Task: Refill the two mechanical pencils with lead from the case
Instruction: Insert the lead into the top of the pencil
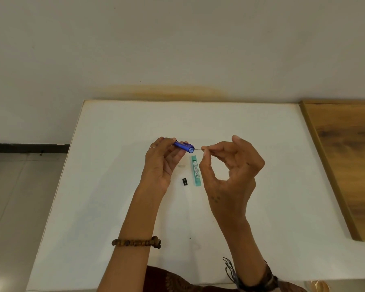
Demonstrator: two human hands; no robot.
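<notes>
The white tabletop is lying bare on the left side and along the far edge, so a hand could be passing there. Near the middle, a green lead case and a small black cap are lying just beside each other. A wooden board is blocking the right side.

You have a white surface in front of you, its far edge set against a pale wall. A yellowish-brown stain runs along the wall just above that edge. To your right, a wooden board with a visible grain lies beside the white top. On the left you can see a grey tiled floor and a dark skirting strip at the foot of the wall. 1 small dark speck sits on the white top near you.
</notes>
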